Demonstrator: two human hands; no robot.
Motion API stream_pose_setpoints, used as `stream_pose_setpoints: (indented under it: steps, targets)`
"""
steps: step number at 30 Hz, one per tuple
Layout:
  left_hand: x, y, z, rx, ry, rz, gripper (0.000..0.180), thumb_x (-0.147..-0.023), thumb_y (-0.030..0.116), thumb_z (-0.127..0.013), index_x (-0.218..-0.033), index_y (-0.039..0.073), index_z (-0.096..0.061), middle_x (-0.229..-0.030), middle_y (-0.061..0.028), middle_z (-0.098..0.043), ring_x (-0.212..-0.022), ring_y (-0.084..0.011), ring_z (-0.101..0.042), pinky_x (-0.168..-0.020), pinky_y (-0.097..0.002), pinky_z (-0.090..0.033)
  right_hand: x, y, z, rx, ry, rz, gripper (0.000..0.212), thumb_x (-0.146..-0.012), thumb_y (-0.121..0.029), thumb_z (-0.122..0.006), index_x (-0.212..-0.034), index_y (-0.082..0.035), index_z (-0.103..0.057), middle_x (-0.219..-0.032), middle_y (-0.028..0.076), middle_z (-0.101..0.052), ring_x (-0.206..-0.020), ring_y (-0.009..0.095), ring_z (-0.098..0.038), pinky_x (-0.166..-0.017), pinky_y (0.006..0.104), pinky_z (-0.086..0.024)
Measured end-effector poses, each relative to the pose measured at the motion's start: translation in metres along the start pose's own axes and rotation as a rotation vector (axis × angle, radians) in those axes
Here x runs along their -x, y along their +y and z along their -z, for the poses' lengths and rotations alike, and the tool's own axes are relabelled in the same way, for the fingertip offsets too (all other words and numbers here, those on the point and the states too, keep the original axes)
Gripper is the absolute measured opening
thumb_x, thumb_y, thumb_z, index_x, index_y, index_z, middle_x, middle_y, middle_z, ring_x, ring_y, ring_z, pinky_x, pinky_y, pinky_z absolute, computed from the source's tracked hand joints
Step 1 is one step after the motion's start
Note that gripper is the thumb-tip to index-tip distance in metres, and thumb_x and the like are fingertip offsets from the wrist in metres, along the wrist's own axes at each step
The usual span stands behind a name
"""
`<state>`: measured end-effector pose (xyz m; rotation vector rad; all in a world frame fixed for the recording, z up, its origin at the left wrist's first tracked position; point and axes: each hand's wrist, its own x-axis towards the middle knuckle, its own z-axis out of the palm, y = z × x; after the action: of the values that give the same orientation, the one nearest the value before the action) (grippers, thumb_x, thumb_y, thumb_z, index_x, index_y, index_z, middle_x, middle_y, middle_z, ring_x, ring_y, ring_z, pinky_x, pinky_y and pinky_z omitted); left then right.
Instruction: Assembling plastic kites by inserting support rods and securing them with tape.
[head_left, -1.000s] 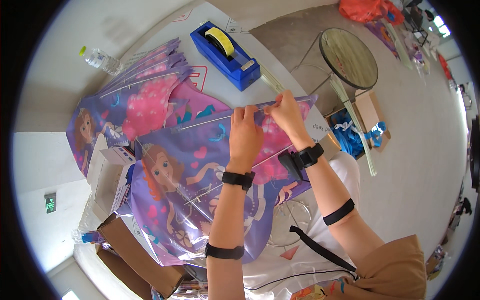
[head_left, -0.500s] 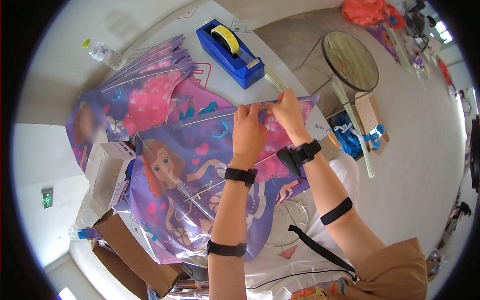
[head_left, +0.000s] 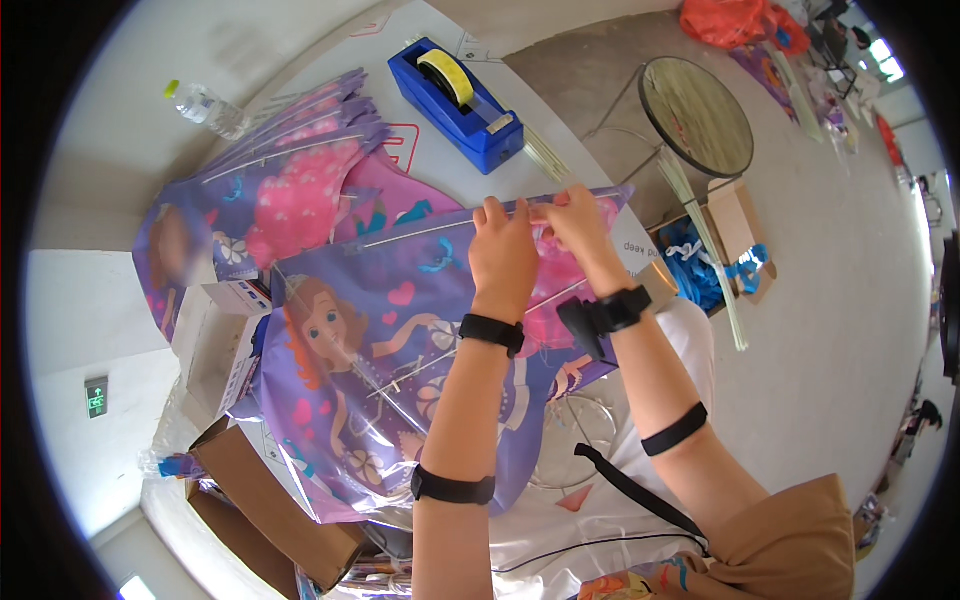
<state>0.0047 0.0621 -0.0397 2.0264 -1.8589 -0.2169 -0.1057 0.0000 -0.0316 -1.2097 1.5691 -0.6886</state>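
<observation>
A purple kite with a printed cartoon figure, hearts and pink patches is spread before me, over the table's near side and my lap. A thin pale rod runs along its upper edge. My left hand pinches that edge right of the rod's middle, fingers bent over it. Close beside it, my right hand grips the same edge near the kite's right corner. What lies between the fingertips is too small to make out. More purple kites lie stacked to the left, with rods along them.
On the table stands a blue tape dispenser with yellow tape, beside thin rods. A bottle is at the far left. To the right are a round stool, a rod bundle and a box of blue material.
My left hand has shifted slightly right along the kite's edge, and the right hand's fingers have changed position a little. The kite has stayed nearly in place.
</observation>
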Motion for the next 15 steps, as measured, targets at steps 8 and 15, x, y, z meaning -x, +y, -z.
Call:
stream_pose_setpoints:
  steps: [8,15]
  targets:
    - [0.000,0.006,0.013,-0.123,-0.096,-0.011,0.048,-0.080,0.011,-0.065,-0.127,0.001,-0.059,-0.116,-0.0155,-0.054,-0.111,-0.0314,-0.054,-0.083,-0.0332,-0.055,0.055,0.002,0.052,-0.601,-0.296,-0.278,0.009,-0.088,-0.014,-0.060,-0.090,-0.007,-0.057,-0.093,0.011,-0.071,-0.066,0.011,-0.062,-0.049,0.0215,-0.041]
    - [0.025,-0.003,-0.004,-0.137,-0.018,-0.220,0.060,-0.092,0.030,-0.057,-0.142,-0.001,-0.045,-0.155,-0.0111,-0.036,-0.140,-0.0291,-0.037,-0.113,-0.0369,-0.034,0.036,-0.035,0.051,-0.387,-0.112,0.061,0.015,-0.090,-0.021,-0.068,-0.093,-0.010,-0.059,-0.085,0.002,-0.066,-0.071,0.007,-0.058,-0.059,0.0227,-0.042]
